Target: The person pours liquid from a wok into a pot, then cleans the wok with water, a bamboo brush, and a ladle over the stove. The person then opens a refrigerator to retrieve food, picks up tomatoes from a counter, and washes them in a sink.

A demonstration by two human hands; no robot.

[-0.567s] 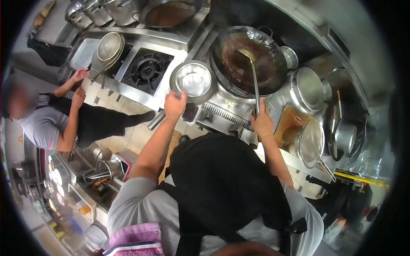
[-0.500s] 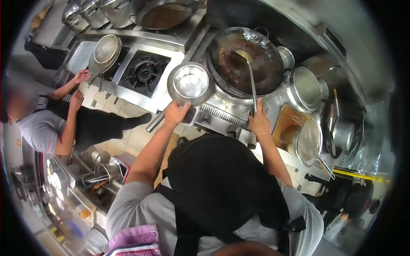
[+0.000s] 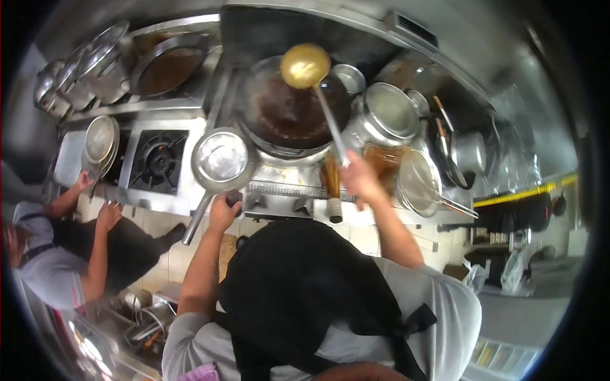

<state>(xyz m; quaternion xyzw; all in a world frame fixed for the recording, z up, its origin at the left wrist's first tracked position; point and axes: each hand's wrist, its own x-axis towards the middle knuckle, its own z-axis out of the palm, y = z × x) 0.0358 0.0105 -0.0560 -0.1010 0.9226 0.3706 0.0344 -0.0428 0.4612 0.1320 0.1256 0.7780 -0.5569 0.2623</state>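
Note:
My right hand [image 3: 361,178] is closed around the long handle of a ladle [image 3: 332,122]. The ladle's golden-looking bowl is raised over the far side of a large wok [image 3: 264,130], which holds dark brown-red sauce. My left hand [image 3: 222,213] is closed at the stove's front edge, by a small dark round thing I cannot make out. Just left of that hand runs the handle of a metal pan [image 3: 199,219]. Inside this pan's rim is a shiny metal surface.
An unlit burner [image 3: 159,159] lies left of the pan. Another person [image 3: 57,273] stands at the far left. Right of the wok are a lidded-looking pot [image 3: 391,111], a strainer [image 3: 419,181] and a brush-like tool [image 3: 333,190]. A pan of brown liquid [image 3: 170,71] sits at the back left.
The ladle has risen from inside the wok to above its far side. My left hand is now lower, by the dark round thing. The whole view has turned and shifted.

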